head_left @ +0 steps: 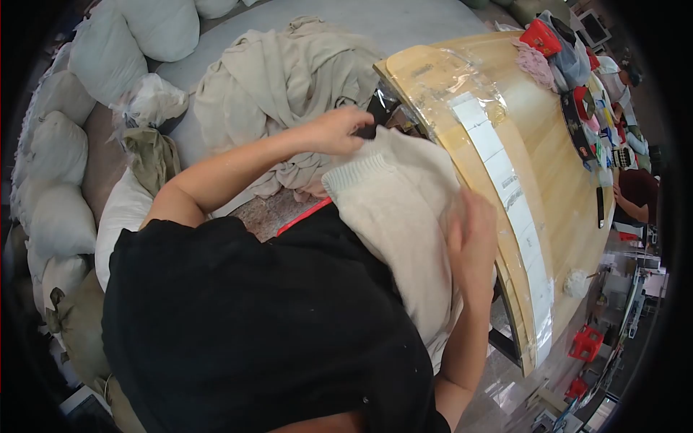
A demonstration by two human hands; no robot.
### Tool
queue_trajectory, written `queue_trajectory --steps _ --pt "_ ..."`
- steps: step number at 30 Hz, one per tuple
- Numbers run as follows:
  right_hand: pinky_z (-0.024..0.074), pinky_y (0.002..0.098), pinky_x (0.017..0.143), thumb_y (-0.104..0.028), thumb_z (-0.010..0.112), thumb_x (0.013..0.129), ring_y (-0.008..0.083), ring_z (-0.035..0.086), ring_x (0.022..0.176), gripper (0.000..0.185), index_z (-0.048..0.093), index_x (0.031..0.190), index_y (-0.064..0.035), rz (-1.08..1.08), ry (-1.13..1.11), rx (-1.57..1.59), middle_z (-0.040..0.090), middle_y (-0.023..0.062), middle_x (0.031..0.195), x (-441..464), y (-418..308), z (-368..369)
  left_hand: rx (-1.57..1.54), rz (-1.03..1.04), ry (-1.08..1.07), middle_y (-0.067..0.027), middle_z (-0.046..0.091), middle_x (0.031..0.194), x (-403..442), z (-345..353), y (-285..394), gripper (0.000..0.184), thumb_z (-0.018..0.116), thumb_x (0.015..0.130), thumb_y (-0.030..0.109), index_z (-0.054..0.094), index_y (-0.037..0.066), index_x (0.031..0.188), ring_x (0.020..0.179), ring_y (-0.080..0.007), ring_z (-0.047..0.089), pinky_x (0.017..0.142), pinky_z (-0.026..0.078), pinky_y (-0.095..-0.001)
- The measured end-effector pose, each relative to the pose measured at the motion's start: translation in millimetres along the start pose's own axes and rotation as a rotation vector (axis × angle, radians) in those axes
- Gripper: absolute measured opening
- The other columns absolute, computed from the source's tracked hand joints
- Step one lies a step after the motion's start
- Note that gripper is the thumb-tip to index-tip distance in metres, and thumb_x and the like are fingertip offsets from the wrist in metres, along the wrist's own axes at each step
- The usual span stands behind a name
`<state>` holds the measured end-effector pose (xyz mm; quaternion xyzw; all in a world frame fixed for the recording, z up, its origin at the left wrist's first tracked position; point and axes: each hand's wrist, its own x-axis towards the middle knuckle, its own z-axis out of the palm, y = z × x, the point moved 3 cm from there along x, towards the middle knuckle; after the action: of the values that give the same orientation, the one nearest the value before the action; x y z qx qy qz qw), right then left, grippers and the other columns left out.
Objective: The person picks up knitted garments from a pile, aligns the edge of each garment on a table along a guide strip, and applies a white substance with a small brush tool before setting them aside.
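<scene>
A cream knitted garment (404,216) with a ribbed edge lies over my lap and against the table's near edge. My left hand (345,131) is at its upper end, near the ribbing, with the fingers curled; what they hold, if anything, is hard to make out. On the garment's right side rests my right hand (473,227), blurred, its fingers bent against the fabric. Beyond my left arm lies a large heap of beige cloth (281,79).
The wooden table (534,144) carries a taped white measuring strip (505,180), a red box (540,37), pink cloth (534,66) and a black-handled tool (600,207). Stuffed sacks (61,151) line the left. Another person (639,195) is at the far side. Red stools (585,343) stand lower right.
</scene>
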<state>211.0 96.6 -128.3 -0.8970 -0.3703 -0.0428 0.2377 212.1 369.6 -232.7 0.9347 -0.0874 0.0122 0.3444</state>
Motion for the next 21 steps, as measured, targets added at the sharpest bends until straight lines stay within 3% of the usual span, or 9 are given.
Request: queue_trajectory --steps 1,3,8,10,14,16,17,19,21 --pt "0.0381 0.0389 0.086 -0.004 0.053 0.075 0.0354 0.047 0.098 0.036 0.049 0.110 0.0026 0.001 -0.006 0.004 0.052 0.0204 0.105 -8 -5 2 -0.294 -0.173 -0.238 -0.0117 0.056 0.099 -6 4 12 0.043 0.057 0.080 0.022 0.048 -0.001 0.114 0.089 -0.0174 0.055 0.080 0.043 -0.0279" --pt "0.0390 0.0391 0.084 -0.008 0.056 0.075 0.0349 0.048 0.096 0.035 0.050 0.108 0.0031 0.051 -0.255 0.069 0.053 0.0195 0.103 -21 -12 13 -0.661 -0.284 -0.452 -0.0069 0.058 0.094 -13 31 13 0.039 0.060 0.080 0.023 0.051 -0.001 0.111 0.087 -0.0134 0.054 0.077 0.044 -0.0274" --pt "0.0388 0.0382 0.086 -0.010 0.060 0.074 0.0355 0.047 0.098 0.040 0.049 0.110 0.0035 0.091 -0.297 0.028 0.052 0.0200 0.105 -27 -8 14 -0.675 -0.201 -0.341 -0.0010 0.059 0.086 -5 30 26 0.030 0.061 0.080 0.019 0.057 0.000 0.103 0.080 -0.0069 0.052 0.071 0.043 -0.0233" --pt "0.0359 0.0374 0.091 -0.009 0.064 0.071 0.0355 0.046 0.104 0.055 0.042 0.119 0.0031 0.078 -0.165 0.250 0.047 0.0207 0.113 -21 -15 7 -0.779 -0.086 -0.253 0.0001 0.059 0.086 5 4 53 0.026 0.062 0.080 0.017 0.058 0.000 0.100 0.078 -0.0050 0.052 0.069 0.043 -0.0208" --pt "0.0328 0.0354 0.095 -0.007 0.066 0.070 0.0322 0.043 0.110 0.067 0.032 0.127 0.0028 0.076 -0.050 0.304 0.042 0.0203 0.121 -8 -26 -3 -0.843 0.124 -0.053 0.0002 0.059 0.086 24 -54 139 0.021 0.063 0.079 0.016 0.059 0.001 0.093 0.076 -0.0045 0.052 0.066 0.042 -0.0195" --pt "0.0310 0.0339 0.096 -0.006 0.064 0.071 0.0279 0.040 0.115 0.071 0.026 0.131 0.0023 0.240 0.016 0.598 0.037 0.0191 0.126 -8 -26 -6 -0.966 0.203 -0.009 -0.0008 0.060 0.086 39 -61 166 0.021 0.063 0.078 0.017 0.060 0.001 0.092 0.077 -0.0047 0.052 0.067 0.043 -0.0201" --pt "0.0336 0.0319 0.093 -0.005 0.062 0.074 0.0234 0.043 0.110 0.060 0.033 0.126 0.0039 0.243 0.080 0.512 0.044 0.0156 0.120 -8 -20 -6 -1.072 0.247 -0.026 -0.0015 0.060 0.087 44 -62 175 0.022 0.063 0.078 0.018 0.060 0.001 0.091 0.078 -0.0053 0.053 0.068 0.043 -0.0206" --pt "0.0365 0.0300 0.090 -0.005 0.059 0.077 0.0205 0.049 0.102 0.045 0.043 0.118 0.0045 0.513 0.088 0.683 0.052 0.0124 0.110 -19 5 -6 -0.978 0.349 -0.050 -0.0025 0.060 0.086 47 -53 179 0.023 0.062 0.079 0.019 0.059 0.000 0.092 0.079 -0.0066 0.054 0.071 0.044 -0.0214" --pt "0.0380 0.0289 0.088 -0.005 0.057 0.079 0.0178 0.051 0.098 0.040 0.045 0.116 0.0043 0.525 0.175 0.710 0.054 0.0102 0.107 -25 23 -20 -0.641 0.415 -0.060 -0.0105 0.057 0.102 32 -51 157 0.044 0.062 0.078 0.024 0.051 -0.003 0.110 0.092 -0.0154 0.054 0.078 0.044 -0.0275"
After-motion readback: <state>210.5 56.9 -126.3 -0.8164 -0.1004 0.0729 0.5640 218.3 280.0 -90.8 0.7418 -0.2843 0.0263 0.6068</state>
